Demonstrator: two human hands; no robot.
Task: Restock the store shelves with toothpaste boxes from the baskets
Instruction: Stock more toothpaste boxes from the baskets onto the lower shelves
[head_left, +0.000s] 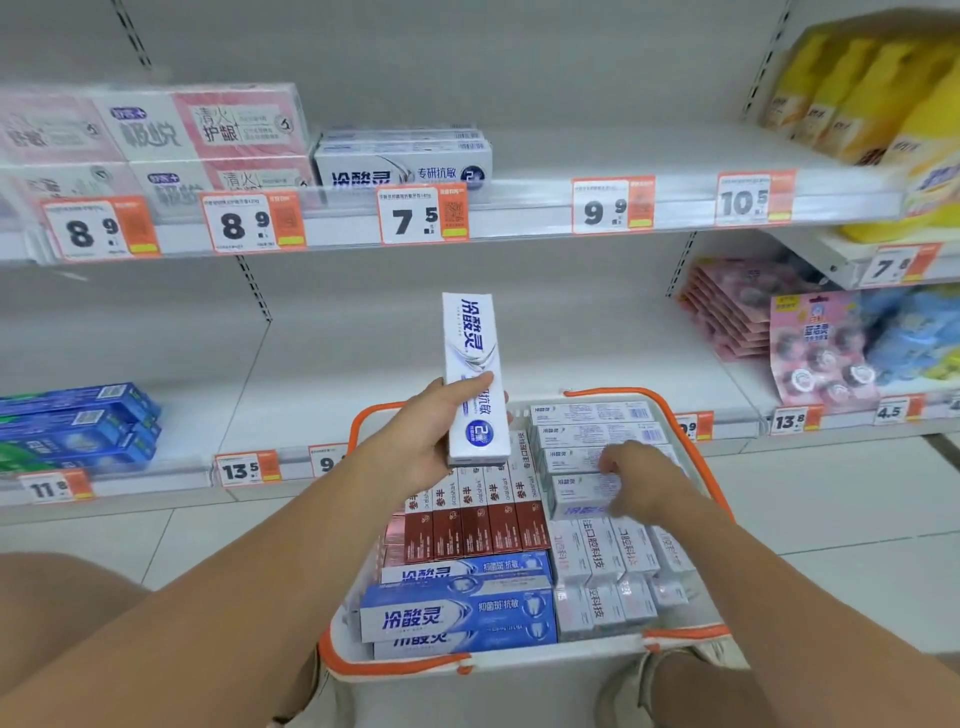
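2 hands, 1 basket

Upper shelf price tags read 8.9, 8.9, 7.5, 9.9, 10.5; held toothpaste box reads 冷酸灵

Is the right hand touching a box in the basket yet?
Touching. The head view shows the right hand with its fingers curled onto a white box lying in the basket, with no gap visible.
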